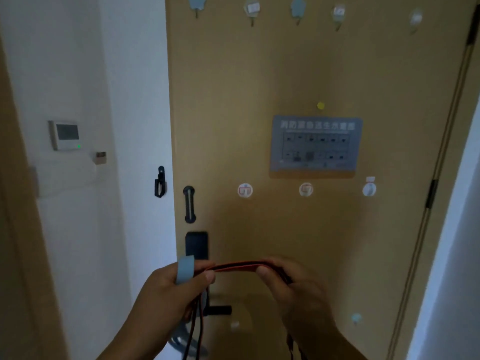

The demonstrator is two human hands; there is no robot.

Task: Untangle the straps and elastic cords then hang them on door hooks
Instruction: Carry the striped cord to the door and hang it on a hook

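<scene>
I face a tan door (259, 74). A red strap with dark edges (236, 267) stretches level between my two hands low in the view. My left hand (171, 287) grips one end of it together with a light blue elastic band (185, 271) looped over its fingers. Strap ends and a blue loop hang down below that hand. My right hand (288, 284) pinches the other part of the red strap, whose tail drops past the wrist. Adhesive hooks sit on the door: a row at mid height (245, 190) (306, 189) (369, 188) and several along the top (251, 10).
The black door lock and handle (196, 246) lie just behind my left hand. A black latch slot (189, 204) is above it. A grey evacuation sign (315, 144) hangs mid door. On the white wall at left is a wall panel (65, 135).
</scene>
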